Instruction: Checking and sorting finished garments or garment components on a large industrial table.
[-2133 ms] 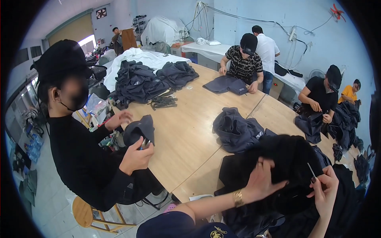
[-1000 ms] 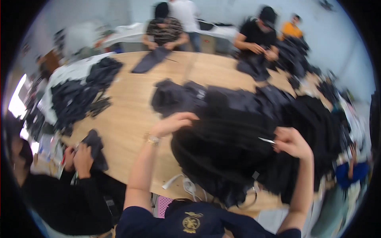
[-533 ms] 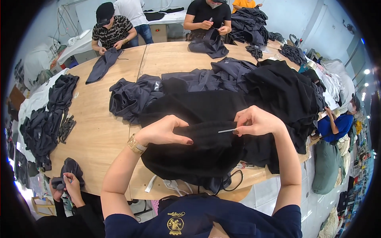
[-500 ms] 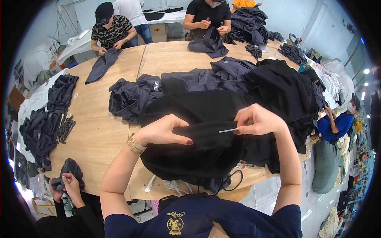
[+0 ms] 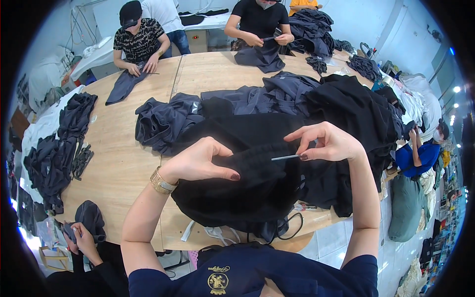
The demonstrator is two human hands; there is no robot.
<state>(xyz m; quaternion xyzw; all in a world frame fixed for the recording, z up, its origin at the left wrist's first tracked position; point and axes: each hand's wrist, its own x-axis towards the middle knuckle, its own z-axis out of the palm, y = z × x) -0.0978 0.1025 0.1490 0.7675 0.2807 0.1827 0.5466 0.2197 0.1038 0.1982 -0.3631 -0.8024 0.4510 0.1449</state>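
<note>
A black garment is bunched up in front of me at the near side of the table. My left hand grips its gathered edge, thumb lying on top and the other fingers hidden in the cloth. Between thumb and a bent finger, my right hand pinches a thin, short grey rod-like tool. Its index finger stretches out leftward above the fabric. The rod points left across the black edge; whether its tip touches the cloth I cannot tell.
Dark grey garments and a large black heap lie beyond my hands on the wooden table. More dark clothes are piled at the left. Co-workers handle cloth around the table. White strips and a black cord lie near me.
My right hand has risen slightly, its index finger now straighter and more lifted, with the rod still pinched. My left hand has shifted a little up and left, keeping its grip on the garment.
</note>
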